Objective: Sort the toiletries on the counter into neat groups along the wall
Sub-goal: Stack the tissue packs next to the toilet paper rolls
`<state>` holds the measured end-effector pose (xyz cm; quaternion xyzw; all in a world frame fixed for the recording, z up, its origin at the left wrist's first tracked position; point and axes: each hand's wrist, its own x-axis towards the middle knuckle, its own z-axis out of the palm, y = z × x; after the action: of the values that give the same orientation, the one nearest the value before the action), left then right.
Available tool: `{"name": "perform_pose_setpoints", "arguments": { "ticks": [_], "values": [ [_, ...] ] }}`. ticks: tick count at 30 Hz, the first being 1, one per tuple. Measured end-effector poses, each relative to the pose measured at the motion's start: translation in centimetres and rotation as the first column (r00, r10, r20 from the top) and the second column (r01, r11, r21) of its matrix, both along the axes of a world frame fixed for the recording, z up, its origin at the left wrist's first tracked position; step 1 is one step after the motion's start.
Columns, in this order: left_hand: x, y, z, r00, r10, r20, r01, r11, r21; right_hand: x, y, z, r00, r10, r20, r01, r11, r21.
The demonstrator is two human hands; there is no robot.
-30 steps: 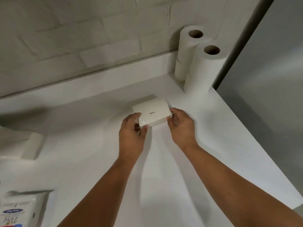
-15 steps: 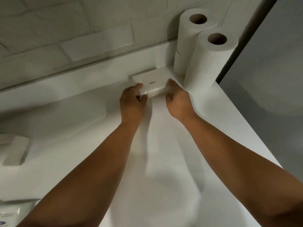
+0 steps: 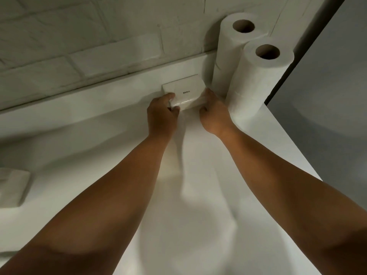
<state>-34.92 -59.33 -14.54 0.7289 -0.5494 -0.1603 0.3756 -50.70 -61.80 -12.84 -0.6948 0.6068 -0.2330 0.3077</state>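
Your pack (image 3: 184, 91) is white with small dark lettering. The paper rolls (image 3: 256, 82) are white with brown cores; the wall (image 3: 79, 36) shows pale brickwork.

Whitewashed brick wall (image 3: 79, 36), white counter (image 3: 198, 215)

The pack (image 3: 184, 92): glossy clear plastic film over white, creased, glare streak on its near edge. Under the pack, the counter (image 3: 198, 175): white, smooth, low sheen. Behind the pack, the wall (image 3: 79, 36): painted brick, rough, pitted, matt. Just right of the pack, rear roll (image 3: 228, 56) and front roll (image 3: 258, 86): soft matt white paper, brown cardboard cores. Far left of the pack, a block (image 3: 14, 187): off-white, matt, material unclear. Further right of the pack, a panel (image 3: 337, 96): grey, smooth, matt.
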Motion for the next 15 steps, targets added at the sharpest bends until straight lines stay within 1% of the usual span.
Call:
{"name": "perform_pose_setpoints", "arguments": {
  "ticks": [3, 6, 9, 11, 15],
  "values": [
    [0.0, -0.1, 0.1, 1.000, -0.008, 0.002, 0.008, 1.000, 0.018, 0.1, -0.1, 0.1, 1.000, 0.019, -0.014, -0.018, 1.000, 0.022],
    [0.0, 0.4, 0.6, 0.998, -0.018, -0.057, 0.020, 0.999, 0.046, 0.3, 0.4, 0.2, 0.998, 0.039, -0.050, -0.038, 0.999, 0.025],
    [-0.3, 1.5, 1.6, 0.993, -0.021, -0.119, 0.029, 0.997, 0.066, 0.8, 1.4, 0.4, 0.993, 0.059, -0.100, -0.064, 0.997, -0.047],
    [-0.2, 2.5, 2.4, 0.989, 0.008, -0.148, 0.002, 0.998, 0.065, 1.2, 2.5, 0.7, 0.990, 0.075, -0.123, -0.088, 0.990, -0.107],
    [0.8, 5.5, 3.7, 0.986, 0.060, -0.153, -0.052, 0.997, 0.058, 2.8, 5.2, 1.5, 0.991, 0.100, -0.089, -0.119, 0.963, -0.243]
  ]
}}
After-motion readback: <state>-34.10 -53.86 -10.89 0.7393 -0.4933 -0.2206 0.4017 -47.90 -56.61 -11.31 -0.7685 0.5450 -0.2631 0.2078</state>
